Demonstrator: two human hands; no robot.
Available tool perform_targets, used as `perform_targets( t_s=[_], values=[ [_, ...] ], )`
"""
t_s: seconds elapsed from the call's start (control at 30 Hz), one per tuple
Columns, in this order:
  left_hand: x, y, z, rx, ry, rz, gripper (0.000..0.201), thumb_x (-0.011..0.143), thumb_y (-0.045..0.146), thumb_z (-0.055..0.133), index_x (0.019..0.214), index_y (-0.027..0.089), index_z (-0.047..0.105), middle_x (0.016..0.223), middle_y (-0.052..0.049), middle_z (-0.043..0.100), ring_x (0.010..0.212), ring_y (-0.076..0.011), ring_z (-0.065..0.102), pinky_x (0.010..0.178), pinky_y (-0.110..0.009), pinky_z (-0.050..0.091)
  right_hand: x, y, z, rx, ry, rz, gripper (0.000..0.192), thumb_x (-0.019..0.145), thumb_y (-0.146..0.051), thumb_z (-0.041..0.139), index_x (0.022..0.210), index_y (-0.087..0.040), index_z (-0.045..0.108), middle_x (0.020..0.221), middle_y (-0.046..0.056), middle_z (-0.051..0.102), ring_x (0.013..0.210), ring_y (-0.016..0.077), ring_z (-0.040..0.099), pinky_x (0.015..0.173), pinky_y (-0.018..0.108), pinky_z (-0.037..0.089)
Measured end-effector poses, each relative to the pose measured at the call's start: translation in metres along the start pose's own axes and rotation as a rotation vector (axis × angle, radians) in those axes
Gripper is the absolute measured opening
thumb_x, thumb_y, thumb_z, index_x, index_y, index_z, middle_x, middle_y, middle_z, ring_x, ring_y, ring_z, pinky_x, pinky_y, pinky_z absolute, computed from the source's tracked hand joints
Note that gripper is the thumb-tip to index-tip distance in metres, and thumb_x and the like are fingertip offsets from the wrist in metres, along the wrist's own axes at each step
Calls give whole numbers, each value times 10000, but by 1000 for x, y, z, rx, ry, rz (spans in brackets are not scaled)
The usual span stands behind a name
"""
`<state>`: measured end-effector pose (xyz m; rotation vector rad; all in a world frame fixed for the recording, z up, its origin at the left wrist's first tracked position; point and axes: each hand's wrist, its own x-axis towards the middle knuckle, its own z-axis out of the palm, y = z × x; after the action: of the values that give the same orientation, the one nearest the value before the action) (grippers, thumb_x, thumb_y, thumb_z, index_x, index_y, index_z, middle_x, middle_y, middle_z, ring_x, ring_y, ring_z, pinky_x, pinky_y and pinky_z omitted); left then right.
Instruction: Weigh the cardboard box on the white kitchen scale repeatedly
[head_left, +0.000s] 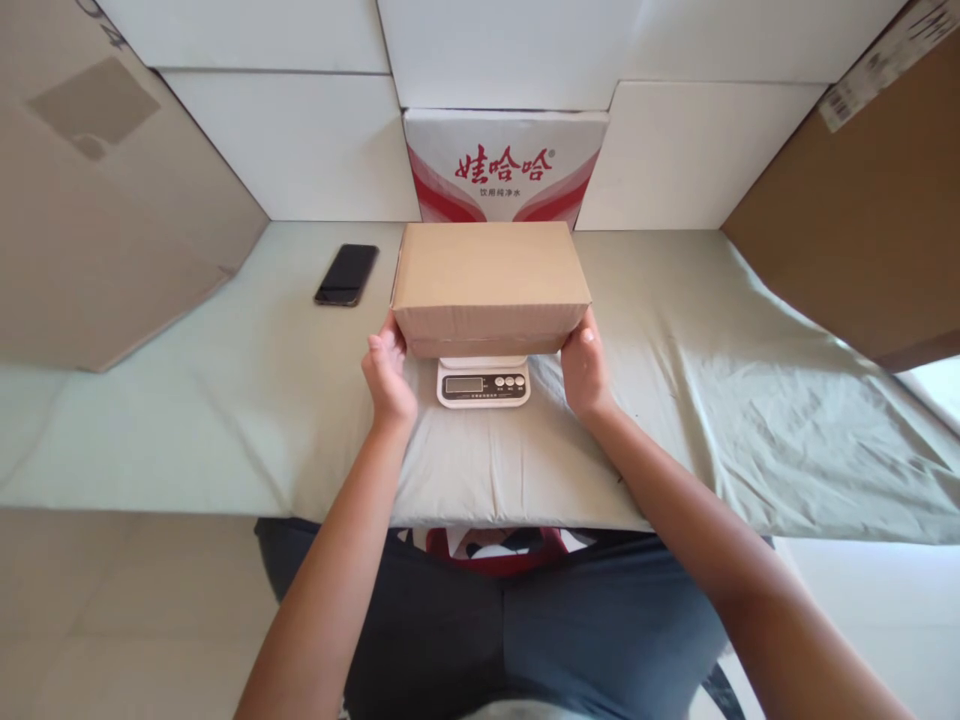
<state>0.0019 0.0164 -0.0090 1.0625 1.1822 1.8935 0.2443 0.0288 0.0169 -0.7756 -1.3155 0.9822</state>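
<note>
Both hands clasp the box [491,288] at its lower corners, left hand [388,375] and right hand [585,368] each in a closed grip on one end. At frame centre, the box sits over a scale [484,382] whose display faces the person. Left of the box, a phone [346,274] lies on the cloth-covered desk [712,400].

Black phone [346,274] on green cloth [712,400]

1 box [491,280], 1 scale [484,382] (1 phone [346,274])
</note>
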Motion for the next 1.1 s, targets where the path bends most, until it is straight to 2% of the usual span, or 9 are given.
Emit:
perform_targets(
  t_s=[0.27, 0.43, 0.5, 0.6, 0.73, 0.83, 0.93, 1.0, 1.1],
  values=[
    [0, 0, 1, -16, 11, -11, 965, 841, 956, 476, 1342, 187, 774, 1481, -202, 705, 1489, -384, 591, 1245, -493, 467, 1, 11, -6, -23, 1, 51, 677, 953, -724, 493, 1540, -388, 529, 1667, -15, 561, 1618, 286, 449, 1388, 472, 347],
    [-1, 2, 2, -18, -3, -15, 950, 846, 946, 489, 1318, 173, 777, 1433, -206, 730, 1447, -379, 628, 1218, -482, 484, -1, 14, -3, 5, -26, 67, 689, 946, -718, 534, 1555, -397, 505, 1667, -27, 560, 1626, 288, 433, 1420, 482, 279],
    [-1, 5, 4, -27, 9, -7, 936, 836, 945, 503, 1289, 175, 783, 1401, -202, 745, 1429, -381, 640, 1203, -484, 493, -2, 12, -1, -10, -47, 72, 709, 946, -730, 525, 1572, -403, 473, 1669, -28, 557, 1640, 281, 411, 1419, 482, 288],
    [0, 12, 6, -53, 19, 32, 893, 843, 935, 503, 1254, 194, 785, 1351, -179, 764, 1406, -376, 652, 1181, -482, 512, 0, 4, 1, -43, -53, 60, 732, 941, -769, 488, 1580, -417, 442, 1673, -22, 546, 1663, 282, 372, 1399, 498, 334],
    [6, 34, 7, -37, -39, 89, 825, 898, 905, 468, 1262, 232, 777, 1346, -143, 762, 1433, -361, 632, 1199, -476, 507, 15, -10, 2, -41, -52, -9, 714, 937, -779, 496, 1543, -402, 488, 1674, -18, 531, 1673, 308, 350, 1399, 499, 334],
    [21, 52, 8, 5, -92, 95, 803, 908, 884, 509, 1276, 225, 784, 1382, -131, 748, 1471, -356, 602, 1239, -472, 480, 34, -18, 5, -50, -42, -38, 762, 907, -831, 500, 1531, -394, 501, 1640, -17, 562, 1681, 320, 333, 1408, 491, 315],
    [51, 54, 13, 8, -125, 109, 790, 903, 885, 522, 1249, 231, 796, 1364, -114, 761, 1459, -342, 616, 1250, -460, 481, 58, -13, 10, -73, -25, -46, 841, 861, -905, 477, 1539, -407, 489, 1619, -29, 581, 1696, 318, 303, 1417, 496, 292],
    [78, 41, 21, -10, -154, 113, 801, 879, 911, 522, 1209, 238, 804, 1342, -114, 770, 1447, -341, 628, 1237, -461, 499, 77, 0, 12, -79, -1, -65, 861, 853, -926, 448, 1549, -419, 479, 1625, -43, 575, 1711, 304, 271, 1427, 494, 263],
    [115, 5, 36, -11, -134, 71, 906, 812, 980, 507, 1125, 181, 797, 1281, -164, 784, 1385, -358, 670, 1212, -491, 519, 105, 30, 14, -44, 43, -104, 861, 865, -893, 454, 1579, -411, 444, 1660, -53, 540, 1712, 279, 273, 1436, 493, 236]
  ],
)
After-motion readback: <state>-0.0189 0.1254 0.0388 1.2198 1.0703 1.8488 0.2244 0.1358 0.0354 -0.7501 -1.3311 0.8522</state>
